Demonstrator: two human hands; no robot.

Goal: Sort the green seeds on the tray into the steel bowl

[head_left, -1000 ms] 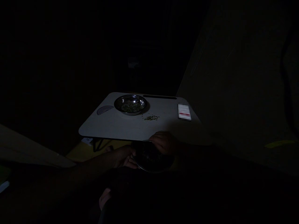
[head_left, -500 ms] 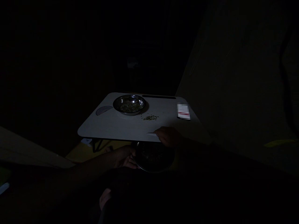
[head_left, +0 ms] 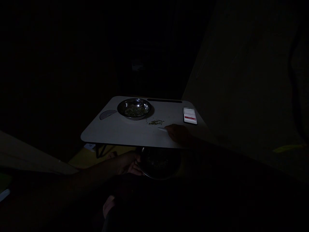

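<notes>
My left hand is closed on the rim of a dark metal bowl just below the table's near edge. Dim small bits show inside that bowl. Over the front right of the white table, my right hand grips a thin pale pointed piece; its kind is not clear in the dark. Its tip points left, close to a small scatter of greenish grains on the tabletop. Behind them stands a shiny steel bowl with more such grains in it.
A lit phone lies at the table's right side. A clear protractor lies left of the steel bowl. A dark slot runs along the far edge. A wall rises on the right; the surroundings are very dark.
My right hand has moved away from me and slightly right with the pale piece, from the table's near edge toward the scattered grains. My left hand and its bowl stay in place.
</notes>
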